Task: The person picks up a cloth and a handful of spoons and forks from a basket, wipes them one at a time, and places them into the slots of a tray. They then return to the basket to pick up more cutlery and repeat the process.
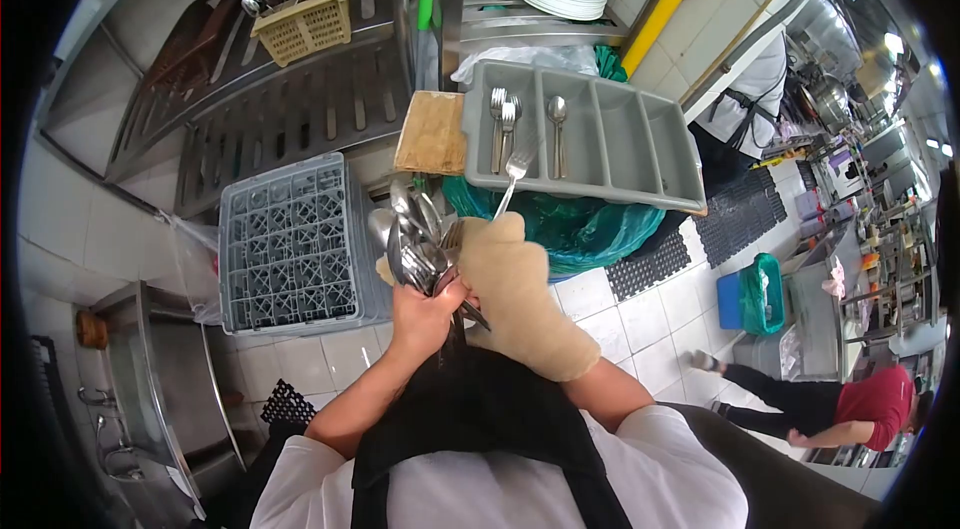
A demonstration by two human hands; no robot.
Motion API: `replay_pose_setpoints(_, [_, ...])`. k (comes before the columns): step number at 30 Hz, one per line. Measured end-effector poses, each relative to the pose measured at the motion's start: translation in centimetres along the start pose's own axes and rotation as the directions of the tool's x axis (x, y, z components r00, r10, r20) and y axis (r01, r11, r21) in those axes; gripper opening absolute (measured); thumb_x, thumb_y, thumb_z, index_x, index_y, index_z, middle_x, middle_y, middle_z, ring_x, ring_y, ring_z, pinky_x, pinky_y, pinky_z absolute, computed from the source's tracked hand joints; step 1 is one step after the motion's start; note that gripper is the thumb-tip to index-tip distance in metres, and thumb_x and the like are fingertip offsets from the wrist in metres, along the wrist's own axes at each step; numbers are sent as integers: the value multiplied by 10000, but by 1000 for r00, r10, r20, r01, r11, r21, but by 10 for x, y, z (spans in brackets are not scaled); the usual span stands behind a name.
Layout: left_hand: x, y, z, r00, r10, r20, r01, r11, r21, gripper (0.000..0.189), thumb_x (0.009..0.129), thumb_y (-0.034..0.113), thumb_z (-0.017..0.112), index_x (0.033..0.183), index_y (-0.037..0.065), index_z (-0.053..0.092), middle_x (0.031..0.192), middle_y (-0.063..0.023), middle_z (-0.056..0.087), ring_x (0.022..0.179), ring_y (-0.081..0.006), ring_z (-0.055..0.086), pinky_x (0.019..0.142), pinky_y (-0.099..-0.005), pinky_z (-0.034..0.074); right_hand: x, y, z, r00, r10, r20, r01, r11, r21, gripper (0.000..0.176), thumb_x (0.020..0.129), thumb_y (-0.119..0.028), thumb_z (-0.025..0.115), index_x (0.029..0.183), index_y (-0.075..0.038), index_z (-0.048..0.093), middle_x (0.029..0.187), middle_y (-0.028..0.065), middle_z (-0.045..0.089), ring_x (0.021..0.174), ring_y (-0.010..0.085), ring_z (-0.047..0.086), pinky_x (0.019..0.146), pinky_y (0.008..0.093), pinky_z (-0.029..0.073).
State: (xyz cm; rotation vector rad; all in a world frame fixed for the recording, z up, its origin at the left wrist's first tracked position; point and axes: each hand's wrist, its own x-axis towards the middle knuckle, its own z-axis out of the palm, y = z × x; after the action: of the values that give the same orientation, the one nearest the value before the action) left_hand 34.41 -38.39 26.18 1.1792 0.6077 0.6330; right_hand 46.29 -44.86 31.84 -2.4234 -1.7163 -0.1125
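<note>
The cutlery bundle (413, 247), spoons and forks with bowls up, stood in my left hand (425, 314), whose fingers were closed tight around the handles. Just beside it, my right hand (503, 274) was wrapped in a beige cloth (540, 329). Its fingers were hidden, gripping one fork (516, 172) through the fabric. The fork's tines reached the near edge of the grey cutlery tray (620, 144), which held two forks (503, 124) and a spoon (557, 119). A grey dish rack (290, 249) lay to the left.

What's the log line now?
left hand: holds cutlery bundle | right hand: in cloth, holds fork | tray: two forks, one spoon
</note>
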Motion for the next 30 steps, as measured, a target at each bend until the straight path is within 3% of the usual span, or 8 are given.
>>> replay_pose_setpoints(2, [0, 1, -5, 992, -123, 29, 124, 991, -49, 127, 899, 68, 674, 919, -55, 651, 799, -91, 676, 682, -156, 653, 645, -308, 552, 17, 4, -9, 938, 168, 304, -182, 983, 17, 438, 640, -253, 792, 992, -15, 687, 957, 162, 629, 909, 341, 652, 704, 369, 577])
replay_pose_setpoints(4, [0, 5, -6, 982, -185, 31, 186, 982, -42, 146, 906, 96, 681, 896, -42, 635, 790, -78, 662, 716, -185, 692, 637, -315, 576, 25, 21, 25, 893, 295, 340, -313, 950, -3, 282, 705, -272, 732, 871, -45, 745, 954, 198, 654, 882, 345, 686, 736, 397, 578])
replay_pose_setpoints(8, [1, 1, -13, 985, -135, 111, 145, 986, -85, 175, 914, 126, 679, 923, -43, 632, 805, -124, 686, 716, -199, 698, 623, -334, 580, 28, 29, 13, 999, 17, 50, -9, 986, -165, 189, 711, -227, 722, 831, -81, 719, 850, 130, 632, 799, 293, 675, 645, 372, 524])
replay_pose_setpoints(12, [-2, 7, -16, 967, -232, 101, 237, 971, -41, 148, 903, 99, 658, 932, -39, 614, 819, -129, 693, 673, -192, 678, 621, -324, 561, 27, 31, 5, 923, -336, -188, 240, 884, -401, 100, 718, -182, 712, 790, -116, 693, 746, 62, 610, 716, 241, 664, 553, 346, 469])
replay_pose_setpoints(16, [4, -12, -18, 990, -88, 110, 104, 984, -142, 130, 906, 81, 665, 898, -43, 628, 813, -123, 693, 712, -199, 699, 634, -320, 574, 8, 10, 9, 990, 31, -135, -37, 999, -39, 130, 700, -172, 720, 809, -111, 688, 748, 75, 560, 805, 245, 639, 498, 365, 423])
replay_pose_setpoints(19, [4, -10, -18, 988, -103, 115, 98, 994, 45, 106, 905, 50, 645, 899, -54, 627, 838, -112, 692, 707, -190, 698, 646, -311, 574, 10, 9, -15, 935, -336, 117, 341, 940, -27, 226, 671, -157, 732, 879, -87, 676, 797, 92, 535, 864, 238, 592, 466, 368, 386])
replay_pose_setpoints(24, [2, 1, -13, 991, -133, -4, 131, 980, -150, 99, 903, 34, 630, 920, -63, 629, 839, -112, 683, 719, -191, 703, 661, -314, 585, 9, 9, -1, 994, -74, 79, 81, 992, -98, 201, 726, -189, 721, 913, -133, 675, 835, 38, 545, 810, 191, 588, 523, 366, 386])
replay_pose_setpoints(30, [-2, 0, -14, 971, -240, 1, 240, 970, -46, 123, 898, 69, 638, 916, -51, 617, 847, -112, 681, 797, -198, 710, 683, -329, 595, 24, 6, 14, 983, 162, -83, -180, 932, -314, 141, 773, -160, 651, 912, -137, 666, 846, 19, 562, 806, 174, 580, 527, 349, 407])
